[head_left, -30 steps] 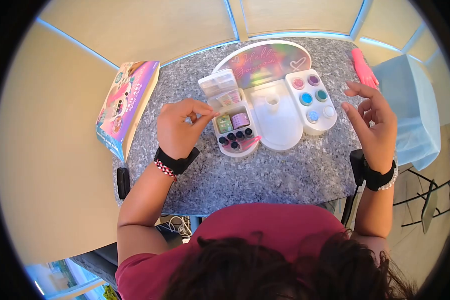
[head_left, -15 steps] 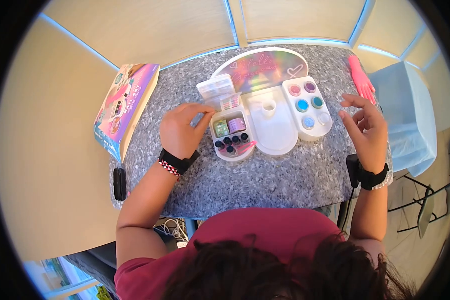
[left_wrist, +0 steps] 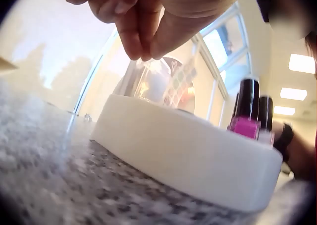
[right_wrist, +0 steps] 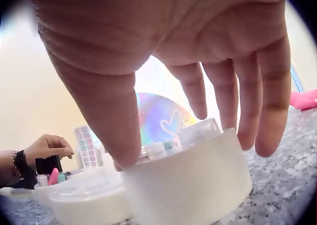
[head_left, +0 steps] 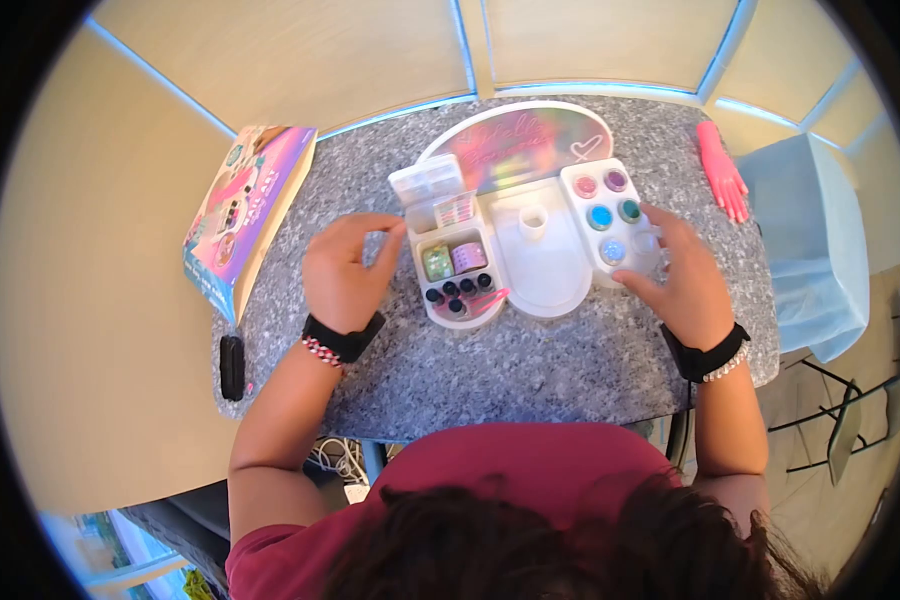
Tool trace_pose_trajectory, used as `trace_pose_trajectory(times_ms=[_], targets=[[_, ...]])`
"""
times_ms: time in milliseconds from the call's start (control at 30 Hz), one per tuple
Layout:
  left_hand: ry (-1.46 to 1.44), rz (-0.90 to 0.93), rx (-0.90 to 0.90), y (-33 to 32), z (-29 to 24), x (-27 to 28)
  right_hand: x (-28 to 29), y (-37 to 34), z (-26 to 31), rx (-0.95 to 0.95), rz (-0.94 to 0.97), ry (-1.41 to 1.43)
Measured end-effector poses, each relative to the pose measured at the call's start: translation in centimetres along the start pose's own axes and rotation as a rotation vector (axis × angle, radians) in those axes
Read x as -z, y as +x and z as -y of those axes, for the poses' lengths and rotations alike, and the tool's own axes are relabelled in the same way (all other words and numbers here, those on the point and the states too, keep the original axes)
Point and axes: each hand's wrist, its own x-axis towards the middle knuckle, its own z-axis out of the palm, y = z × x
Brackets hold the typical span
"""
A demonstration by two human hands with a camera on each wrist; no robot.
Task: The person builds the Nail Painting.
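My left hand [head_left: 348, 270] is beside the left edge of the white kit [head_left: 552, 292], thumb and forefinger tips together; in the left wrist view these fingertips [left_wrist: 143, 55] are above the tray wall [left_wrist: 173, 145], near clear plastic. Whether anything is between them I cannot tell. The left tray holds tape rolls [head_left: 467, 257] and black-capped bottles [head_left: 456, 305]. My right hand [head_left: 688, 285] reaches over the right tray's colour pots, fingers spread around a clear pot [head_left: 647, 242]. In the right wrist view, its thumb [right_wrist: 119, 140] is at the near rim of the tray [right_wrist: 190, 185].
A holographic sign [head_left: 525, 145] stands behind the kit. The colourful box [head_left: 242, 215] is at the left, above a black case [head_left: 231, 367]. A pink model hand [head_left: 720, 172] lies at the right edge, beside a blue-covered object [head_left: 815, 240].
My right hand has moved left from beside the right tray to over its pots. The left hand has shifted slightly left from the kit, fingertips still together.
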Motion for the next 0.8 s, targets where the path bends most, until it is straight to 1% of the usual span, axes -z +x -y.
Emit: trace_pose_trajectory(times_ms=[33, 67, 100, 133, 200, 233, 267, 300, 333, 400, 433, 467, 533, 600, 667, 700, 733, 767, 800], targets=[[-0.054, -0.009, 0.137, -0.1, 0.2, 0.0, 0.0, 0.1, -0.3, -0.006, -0.008, -0.015], [-0.109, -0.015, 0.273, -0.2, 0.5, 0.0, -0.1, 0.2, -0.5, -0.012, 0.009, 0.030], [-0.242, 0.090, 0.368, -0.6, 1.7, -0.1, -0.3, 0.4, -0.9, -0.018, 0.024, 0.072], [-0.268, 0.090, 0.352, -1.3, 2.8, -0.7, -0.6, 0.8, -1.2, -0.030, 0.008, 0.049], [-0.736, 0.186, 0.485, -2.4, 4.3, -2.9, -0.4, 1.4, -2.5, -0.002, 0.038, 0.144], [-0.795, 0.265, 0.507, -2.5, 4.5, -3.2, -0.1, 1.8, -3.2, -0.032, 0.016, 0.104], [-0.847, 0.347, 0.528, -2.6, 4.4, -3.3, 0.2, 2.5, -3.7, 0.033, 0.047, 0.142], [-0.820, 0.318, 0.542, -2.9, 4.2, -3.6, 0.9, 3.0, -4.6, 0.103, 0.079, 0.186], [-0.807, 0.312, 0.516, -3.4, 4.5, -4.0, 1.9, 3.4, -5.7, 0.084, 0.060, 0.164], [-0.831, 0.308, 0.514, -3.4, 4.5, -4.2, 3.6, 4.3, -7.5, -0.038, 0.010, 0.086], [-0.838, 0.314, 0.505, -3.4, 4.6, -4.3, 5.0, 5.2, -7.8, -0.170, -0.008, 0.019], [-0.846, 0.311, 0.510, -3.5, 4.6, -4.3, 5.5, 6.0, -9.6, -0.175, -0.013, 0.015], [-0.854, 0.302, 0.517, -3.5, 4.6, -4.3, 5.1, 7.4, -14.9, -0.262, -0.208, -0.348], [-0.891, 0.284, 0.566, -3.6, 4.6, -4.2, 4.2, 8.3, -18.7, -0.273, -0.205, -0.393], [-0.880, 0.301, 0.553, -3.3, 4.3, -3.6, 4.5, 8.9, -20.5, -0.277, -0.199, -0.433], [-0.867, 0.321, 0.545, -3.2, 4.1, -3.3, 4.6, 9.2, -21.2, -0.319, -0.135, -0.404], [-0.864, 0.308, 0.560, -3.2, 3.8, -3.1, 4.5, 9.8, -21.4, -0.357, -0.066, -0.377], [-0.878, 0.295, 0.564, -3.2, 3.4, -3.0, 4.9, 9.8, -20.1, -0.401, -0.017, -0.414], [-0.891, 0.282, 0.569, -3.3, 3.2, -2.9, 4.9, 9.5, -19.1, -0.386, -0.001, -0.414]])
